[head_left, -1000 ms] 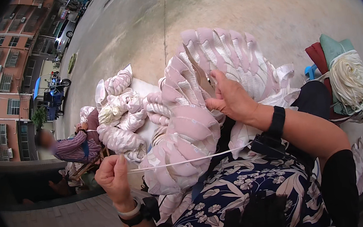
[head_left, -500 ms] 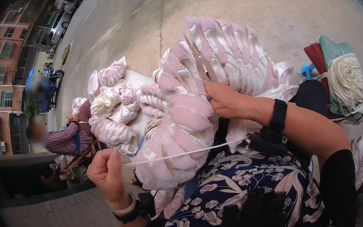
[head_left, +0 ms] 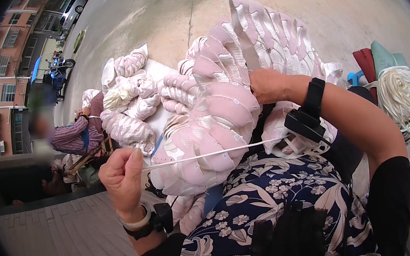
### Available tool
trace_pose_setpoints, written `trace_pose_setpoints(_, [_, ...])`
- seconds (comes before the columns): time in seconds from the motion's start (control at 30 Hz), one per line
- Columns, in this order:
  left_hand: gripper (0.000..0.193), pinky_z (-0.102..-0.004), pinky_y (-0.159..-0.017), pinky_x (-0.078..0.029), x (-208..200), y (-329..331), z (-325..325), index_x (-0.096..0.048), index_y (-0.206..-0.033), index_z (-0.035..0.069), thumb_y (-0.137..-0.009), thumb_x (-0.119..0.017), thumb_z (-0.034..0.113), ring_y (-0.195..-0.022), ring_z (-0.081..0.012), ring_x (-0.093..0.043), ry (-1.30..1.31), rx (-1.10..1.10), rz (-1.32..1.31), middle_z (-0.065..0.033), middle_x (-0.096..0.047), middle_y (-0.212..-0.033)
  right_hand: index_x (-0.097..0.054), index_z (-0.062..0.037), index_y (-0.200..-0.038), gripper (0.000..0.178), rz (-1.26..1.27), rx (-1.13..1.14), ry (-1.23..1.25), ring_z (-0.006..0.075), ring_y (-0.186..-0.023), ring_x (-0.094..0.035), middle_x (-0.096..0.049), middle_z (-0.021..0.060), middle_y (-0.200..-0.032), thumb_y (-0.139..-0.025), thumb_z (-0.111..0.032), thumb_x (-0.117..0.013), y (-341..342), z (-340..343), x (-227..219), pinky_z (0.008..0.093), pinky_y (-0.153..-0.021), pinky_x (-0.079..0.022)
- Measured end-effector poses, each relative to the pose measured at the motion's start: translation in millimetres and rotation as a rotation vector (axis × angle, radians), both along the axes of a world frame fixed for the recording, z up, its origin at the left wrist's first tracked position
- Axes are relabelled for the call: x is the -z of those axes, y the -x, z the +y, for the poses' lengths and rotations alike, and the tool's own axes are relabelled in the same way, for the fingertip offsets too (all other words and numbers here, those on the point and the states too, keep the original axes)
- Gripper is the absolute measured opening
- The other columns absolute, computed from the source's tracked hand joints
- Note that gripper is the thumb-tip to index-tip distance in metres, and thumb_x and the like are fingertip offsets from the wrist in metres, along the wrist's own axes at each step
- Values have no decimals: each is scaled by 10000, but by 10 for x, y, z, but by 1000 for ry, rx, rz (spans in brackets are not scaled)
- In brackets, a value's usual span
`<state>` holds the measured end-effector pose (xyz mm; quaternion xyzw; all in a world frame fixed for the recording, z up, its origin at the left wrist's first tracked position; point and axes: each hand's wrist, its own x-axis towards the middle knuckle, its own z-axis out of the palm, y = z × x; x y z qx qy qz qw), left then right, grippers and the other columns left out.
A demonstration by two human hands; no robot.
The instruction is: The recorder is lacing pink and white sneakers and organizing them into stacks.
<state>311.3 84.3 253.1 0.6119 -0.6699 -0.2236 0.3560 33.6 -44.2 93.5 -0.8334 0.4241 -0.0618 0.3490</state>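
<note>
In a pinch between thumb and fingers, my left hand (head_left: 124, 181) holds a white cord (head_left: 203, 156). The cord runs taut to the right, across the front of a curved stack of nested pink and white shoe uppers (head_left: 223, 106), toward my right wrist. My right hand (head_left: 270, 86) is closed at the stack's right side, where it meets another row of uppers (head_left: 276, 42) fanning up and away. Its fingertips are hidden among the pieces. Loose white straps and an upper (head_left: 279, 131) lie below my right wrist.
More bundled uppers (head_left: 130, 122) lie on a white surface at the left. A hank of white cord (head_left: 398, 94) hangs beside green and dark red cloth (head_left: 385, 57) at the right. Another person (head_left: 75, 133) sits at the far left, near a parked blue vehicle (head_left: 58, 77).
The view has shifted slightly. My right hand and the uppers appear further right, with the fanned row reaching higher. The cord stays stretched from my left hand's pinch.
</note>
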Motion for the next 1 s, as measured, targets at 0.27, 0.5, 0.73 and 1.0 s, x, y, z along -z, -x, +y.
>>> trace_pose_setpoints(0.27, [216, -223, -439, -301, -82, -141, 190, -613, -653, -1, -740, -719, 166, -466, -55, -423, -360, 254, -20, 6, -501, -524, -645, 24, -695, 284, 62, 132, -15, 372, -694, -618, -617, 223, -699, -687, -260, -634, -74, 1, -449, 409, -612, -486])
trace_pose_setpoints(0.5, [282, -317, -424, -293, -191, 5, 5, -598, -657, 42, -647, -781, 256, -423, -204, -424, -63, 777, 7, -38, -445, -491, -643, -8, -643, 139, -134, 227, 132, 343, -612, -599, -578, 216, -608, -636, -136, -589, 186, -119, -1199, 407, -554, -454])
trace_pose_setpoints(0.73, [293, -343, -477, -269, -109, 387, -143, -578, -682, 34, -667, -735, 281, -470, -231, -377, 161, 599, -233, -51, -388, -498, -590, -67, -565, 84, -215, 249, 767, 385, -637, -555, -554, 185, -625, -624, -109, -546, 375, -721, -1912, 443, -564, -424])
trace_pose_setpoints(1.0, [110, -329, -476, -372, -420, 607, -715, -635, -821, 0, -740, -696, 44, -485, -230, -468, 566, 565, -454, -91, -525, -588, -598, -76, -553, 116, -345, 394, 1151, 376, -638, -566, -558, 184, -618, -654, -101, -546, 490, -1268, -2700, 433, -598, -448])
